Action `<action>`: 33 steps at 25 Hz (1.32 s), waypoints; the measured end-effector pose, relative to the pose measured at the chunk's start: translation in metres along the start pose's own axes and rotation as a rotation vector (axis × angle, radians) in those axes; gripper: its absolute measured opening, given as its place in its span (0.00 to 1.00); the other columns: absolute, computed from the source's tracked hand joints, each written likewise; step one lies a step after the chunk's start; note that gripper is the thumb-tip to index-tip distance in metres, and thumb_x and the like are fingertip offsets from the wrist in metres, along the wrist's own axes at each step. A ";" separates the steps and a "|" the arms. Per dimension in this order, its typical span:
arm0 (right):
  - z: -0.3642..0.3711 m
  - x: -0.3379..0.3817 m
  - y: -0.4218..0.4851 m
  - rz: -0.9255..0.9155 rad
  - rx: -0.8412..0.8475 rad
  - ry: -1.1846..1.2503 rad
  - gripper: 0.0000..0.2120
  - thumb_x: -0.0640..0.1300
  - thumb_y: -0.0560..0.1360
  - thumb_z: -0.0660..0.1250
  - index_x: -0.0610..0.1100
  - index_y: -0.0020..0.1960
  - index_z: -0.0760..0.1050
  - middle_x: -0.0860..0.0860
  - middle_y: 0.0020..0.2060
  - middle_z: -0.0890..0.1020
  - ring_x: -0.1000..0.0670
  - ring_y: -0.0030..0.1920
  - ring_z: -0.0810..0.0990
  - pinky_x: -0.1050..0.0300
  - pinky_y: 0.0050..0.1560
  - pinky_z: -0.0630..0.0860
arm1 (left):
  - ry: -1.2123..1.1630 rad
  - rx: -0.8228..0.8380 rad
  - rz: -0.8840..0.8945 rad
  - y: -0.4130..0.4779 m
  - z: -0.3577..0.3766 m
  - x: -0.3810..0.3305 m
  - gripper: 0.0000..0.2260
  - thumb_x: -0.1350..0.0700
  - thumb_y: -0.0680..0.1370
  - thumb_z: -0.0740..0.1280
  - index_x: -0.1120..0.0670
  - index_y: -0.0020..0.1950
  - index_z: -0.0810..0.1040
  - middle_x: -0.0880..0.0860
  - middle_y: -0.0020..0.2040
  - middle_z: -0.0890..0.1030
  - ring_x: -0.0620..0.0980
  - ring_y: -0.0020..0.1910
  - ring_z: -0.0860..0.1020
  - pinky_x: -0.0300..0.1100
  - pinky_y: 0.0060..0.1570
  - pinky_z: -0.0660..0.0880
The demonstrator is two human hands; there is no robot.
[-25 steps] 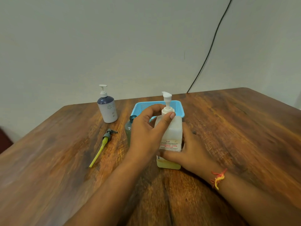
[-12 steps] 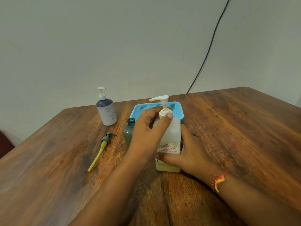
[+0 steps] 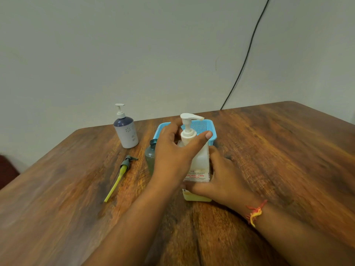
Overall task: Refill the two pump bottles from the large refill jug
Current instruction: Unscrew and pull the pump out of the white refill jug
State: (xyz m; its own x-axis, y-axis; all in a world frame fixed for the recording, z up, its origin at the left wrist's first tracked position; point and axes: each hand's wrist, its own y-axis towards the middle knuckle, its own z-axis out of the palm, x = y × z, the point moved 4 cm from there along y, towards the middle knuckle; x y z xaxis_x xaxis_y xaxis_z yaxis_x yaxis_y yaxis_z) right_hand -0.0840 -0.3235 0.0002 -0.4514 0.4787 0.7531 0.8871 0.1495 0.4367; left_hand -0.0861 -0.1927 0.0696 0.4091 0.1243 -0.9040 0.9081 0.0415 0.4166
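A translucent refill jug [image 3: 200,166] with a red-lettered label and a little yellow liquid stands upright mid-table. Its white pump head [image 3: 187,124] has the nozzle pointing right. My left hand [image 3: 173,150] wraps the pump collar at the neck. My right hand [image 3: 221,179] grips the jug's lower body from the right. A grey-green bottle [image 3: 150,156] with no pump stands just left of the jug, partly hidden by my left hand. Its removed pump with a yellow tube [image 3: 121,174] lies on the table. A white and navy pump bottle [image 3: 126,131] stands further back left.
A blue mesh basket [image 3: 206,127] sits directly behind the jug. The wooden table [image 3: 278,150] reaches to the wall, where a black cable [image 3: 244,60] runs up. A dark red object [image 3: 5,171] shows past the left edge.
The jug's pump nozzle has swung round from facing left to facing right as my left hand turned the collar. My right hand has kept its hold on the jug.
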 end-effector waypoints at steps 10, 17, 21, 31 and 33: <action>-0.001 -0.008 0.002 0.009 0.005 0.090 0.43 0.76 0.55 0.76 0.82 0.63 0.56 0.79 0.57 0.74 0.72 0.55 0.77 0.74 0.41 0.77 | -0.090 0.038 -0.065 -0.003 -0.005 0.013 0.09 0.51 0.76 0.75 0.46 0.54 0.78 0.42 0.52 0.86 0.40 0.53 0.84 0.36 0.46 0.82; -0.002 -0.008 0.002 0.002 0.017 0.071 0.44 0.75 0.56 0.78 0.82 0.63 0.54 0.74 0.56 0.77 0.70 0.56 0.78 0.74 0.43 0.77 | 0.033 0.081 0.021 -0.001 0.004 0.002 0.21 0.39 0.67 0.75 0.41 0.57 0.79 0.42 0.57 0.83 0.38 0.53 0.83 0.37 0.50 0.82; -0.004 -0.006 0.001 -0.002 0.014 0.114 0.41 0.72 0.57 0.79 0.79 0.62 0.59 0.73 0.57 0.77 0.68 0.53 0.80 0.70 0.43 0.79 | -0.116 0.066 -0.021 -0.003 -0.001 0.012 0.12 0.51 0.74 0.76 0.48 0.55 0.78 0.45 0.51 0.87 0.42 0.53 0.85 0.37 0.46 0.82; -0.005 -0.006 0.001 -0.005 0.022 0.124 0.40 0.70 0.58 0.80 0.79 0.61 0.59 0.77 0.55 0.76 0.71 0.54 0.78 0.74 0.41 0.76 | -0.052 0.119 -0.011 -0.003 0.002 0.010 0.22 0.40 0.69 0.73 0.43 0.62 0.79 0.40 0.56 0.85 0.38 0.56 0.83 0.35 0.48 0.82; -0.005 -0.006 0.002 -0.004 0.021 0.123 0.40 0.72 0.57 0.79 0.79 0.62 0.59 0.75 0.57 0.76 0.69 0.54 0.79 0.72 0.41 0.78 | -0.152 0.126 -0.037 -0.003 0.000 0.011 0.19 0.43 0.71 0.72 0.45 0.61 0.81 0.42 0.56 0.86 0.42 0.56 0.84 0.37 0.48 0.83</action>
State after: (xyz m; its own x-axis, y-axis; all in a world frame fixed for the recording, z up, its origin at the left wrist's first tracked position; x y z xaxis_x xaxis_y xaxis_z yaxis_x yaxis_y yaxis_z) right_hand -0.0802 -0.3307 -0.0015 -0.4626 0.3683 0.8065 0.8863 0.1702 0.4306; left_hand -0.0842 -0.1912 0.0581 0.3750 -0.0267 -0.9267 0.9230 -0.0822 0.3759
